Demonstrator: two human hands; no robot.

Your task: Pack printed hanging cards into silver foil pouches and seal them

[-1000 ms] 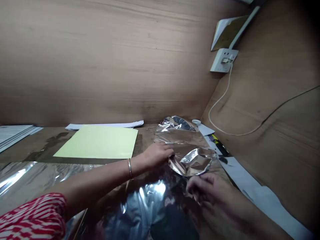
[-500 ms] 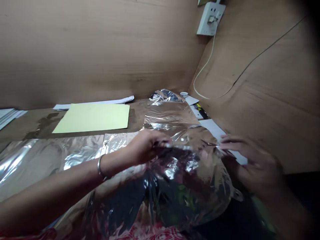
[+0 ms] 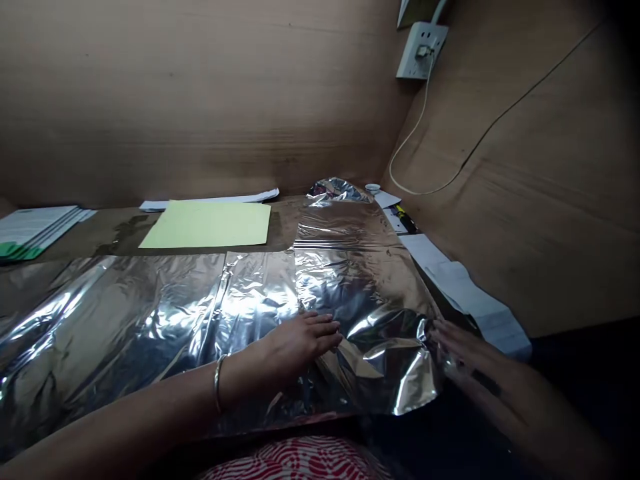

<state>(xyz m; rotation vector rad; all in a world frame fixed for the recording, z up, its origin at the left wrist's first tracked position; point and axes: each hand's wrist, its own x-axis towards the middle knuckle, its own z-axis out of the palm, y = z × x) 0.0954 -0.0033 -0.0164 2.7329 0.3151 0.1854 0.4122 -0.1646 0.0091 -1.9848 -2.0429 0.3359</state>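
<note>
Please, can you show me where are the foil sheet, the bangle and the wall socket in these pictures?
Aluminium foil sheet [image 3: 345, 293]: head view, on its creased middle part.
Metal bangle [image 3: 217, 383]: head view, on the band around the wrist.
Wall socket [image 3: 413, 61]: head view, on the white faceplate.

Two wood-grain laminate panels meet in a corner behind the dark brown desk [image 3: 115, 233]: a back wall [image 3: 190, 87] and a side wall [image 3: 505, 200]. High on the side wall, a white electrical socket [image 3: 421, 51] feeds a looping white cable [image 3: 409, 160]. The light is dim and warm.
</note>
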